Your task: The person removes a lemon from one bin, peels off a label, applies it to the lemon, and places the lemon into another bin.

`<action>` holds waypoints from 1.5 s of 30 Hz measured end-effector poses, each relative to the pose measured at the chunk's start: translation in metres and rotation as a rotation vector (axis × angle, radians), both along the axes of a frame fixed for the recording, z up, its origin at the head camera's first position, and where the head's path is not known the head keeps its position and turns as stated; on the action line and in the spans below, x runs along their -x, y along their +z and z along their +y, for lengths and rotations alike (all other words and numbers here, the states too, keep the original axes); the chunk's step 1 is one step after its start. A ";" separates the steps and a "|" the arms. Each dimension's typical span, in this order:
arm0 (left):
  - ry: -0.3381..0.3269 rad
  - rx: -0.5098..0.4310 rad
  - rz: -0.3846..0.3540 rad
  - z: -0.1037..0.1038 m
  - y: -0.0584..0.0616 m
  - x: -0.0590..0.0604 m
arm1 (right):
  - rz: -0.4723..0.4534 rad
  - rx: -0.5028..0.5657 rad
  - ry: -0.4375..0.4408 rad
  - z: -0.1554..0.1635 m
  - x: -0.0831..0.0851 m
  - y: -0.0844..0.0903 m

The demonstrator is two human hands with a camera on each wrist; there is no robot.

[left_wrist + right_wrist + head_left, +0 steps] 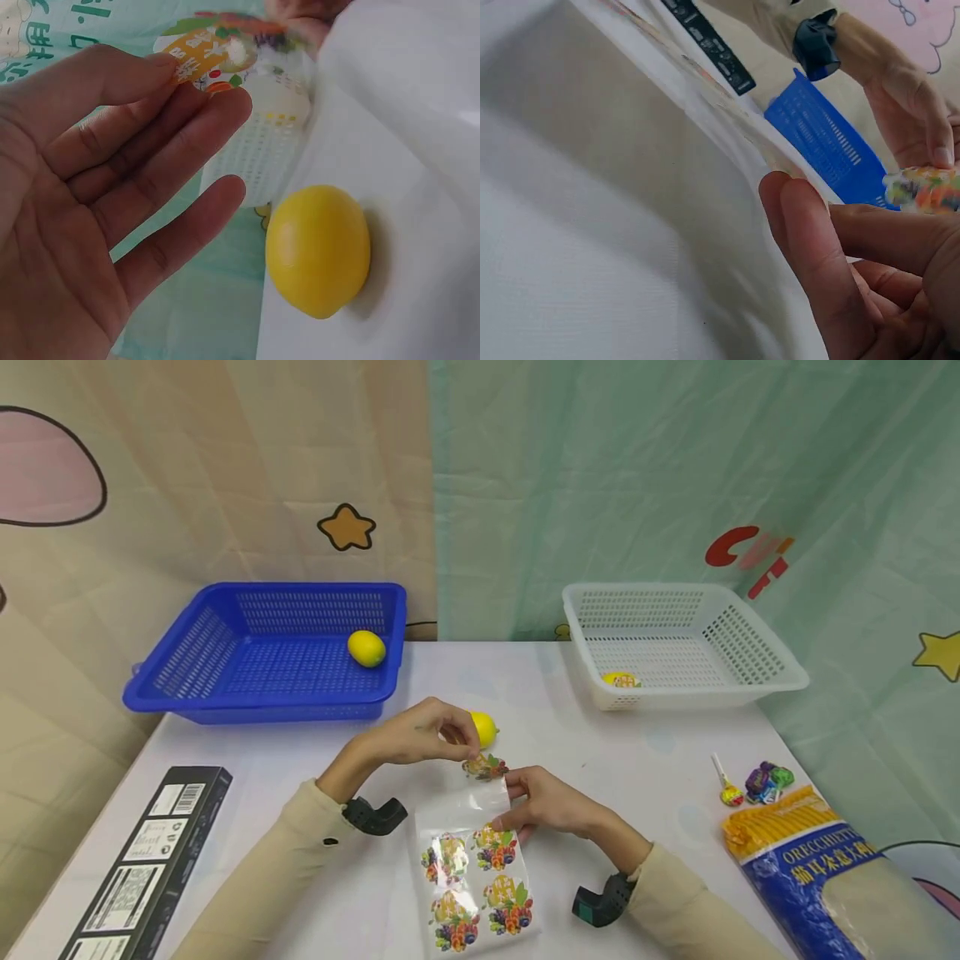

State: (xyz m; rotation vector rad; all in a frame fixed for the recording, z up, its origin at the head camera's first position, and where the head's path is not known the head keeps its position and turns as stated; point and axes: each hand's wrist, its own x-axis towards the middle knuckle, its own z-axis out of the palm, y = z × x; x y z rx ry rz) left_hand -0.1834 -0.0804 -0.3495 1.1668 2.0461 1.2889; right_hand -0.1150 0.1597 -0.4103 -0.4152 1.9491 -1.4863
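A sheet of fruit stickers (476,877) lies on the white table (300,760) in front of me. My left hand (431,731) pinches one fruit sticker (484,767) (214,56) (926,187) by its edge, lifted just off the sheet's bare upper part. My right hand (543,802) pinches the sheet's top right edge (780,161) and holds it down. A yellow lemon (483,728) (319,251) lies on the table right behind my left hand.
A blue basket (225,693) at the back left holds a lemon (366,648). A white basket (750,677) at the back right holds a stickered lemon (620,679). A black box (142,868) lies front left; lollipops (753,781) and a pasta bag (817,868) lie at the right.
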 end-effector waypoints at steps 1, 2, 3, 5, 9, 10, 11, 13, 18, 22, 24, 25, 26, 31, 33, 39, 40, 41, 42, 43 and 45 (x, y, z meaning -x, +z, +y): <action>0.002 -0.008 -0.001 -0.001 0.001 0.000 | 0.003 -0.013 0.006 0.000 -0.001 0.000; 0.001 -0.015 -0.004 -0.002 0.002 0.001 | 0.007 -0.025 0.010 0.000 -0.002 -0.001; 0.001 -0.017 -0.008 -0.003 0.003 0.001 | 0.012 -0.033 0.014 0.000 -0.003 -0.001; 0.007 -0.004 -0.018 -0.005 0.005 0.002 | 0.025 -0.050 0.021 0.000 -0.005 -0.001; 0.024 0.018 -0.036 -0.006 0.006 0.002 | 0.039 -0.082 0.071 -0.001 -0.007 -0.002; 0.025 0.021 -0.036 -0.007 0.006 0.002 | 0.051 -0.096 0.093 -0.001 -0.008 -0.002; 0.023 0.018 -0.036 -0.007 0.006 0.002 | 0.062 -0.115 0.108 0.000 -0.009 -0.002; 0.020 0.013 -0.025 -0.008 0.005 0.003 | 0.077 -0.150 0.126 0.002 -0.009 0.000; 0.017 0.005 -0.007 -0.009 0.005 0.003 | 0.150 -0.264 0.067 0.012 -0.002 0.008; 0.033 0.014 -0.007 -0.010 0.003 0.003 | 0.294 -0.300 -0.069 0.022 0.015 0.010; 0.040 0.018 -0.010 -0.011 0.002 0.003 | 0.332 -0.269 -0.153 0.027 0.026 0.010; 0.044 0.022 -0.008 -0.011 0.001 0.004 | 0.337 -0.247 -0.193 0.030 0.031 0.009; 0.046 0.024 -0.008 -0.011 0.001 0.004 | 0.333 -0.217 -0.228 0.032 0.037 0.008; 0.044 0.046 0.008 -0.012 -0.001 0.004 | 0.243 -0.072 -0.311 0.040 0.062 -0.001; 0.046 0.055 0.015 -0.012 -0.001 0.004 | 0.216 -0.038 -0.313 0.039 0.070 -0.004; 0.059 0.060 0.015 -0.012 -0.001 0.005 | 0.176 0.015 -0.223 0.020 0.084 -0.011; 0.060 0.058 0.012 -0.013 0.000 0.005 | 0.181 0.020 -0.199 0.015 0.085 -0.011; 0.062 0.056 0.010 -0.013 0.000 0.005 | 0.189 0.024 -0.176 0.011 0.085 -0.012; 0.064 0.057 0.012 -0.013 0.000 0.005 | 0.202 0.025 -0.153 0.007 0.086 -0.012; 0.065 0.058 0.014 -0.013 0.000 0.005 | 0.221 0.016 -0.133 0.003 0.086 -0.012; 0.065 0.059 0.018 -0.014 0.000 0.005 | 0.270 -0.012 -0.092 -0.005 0.087 -0.013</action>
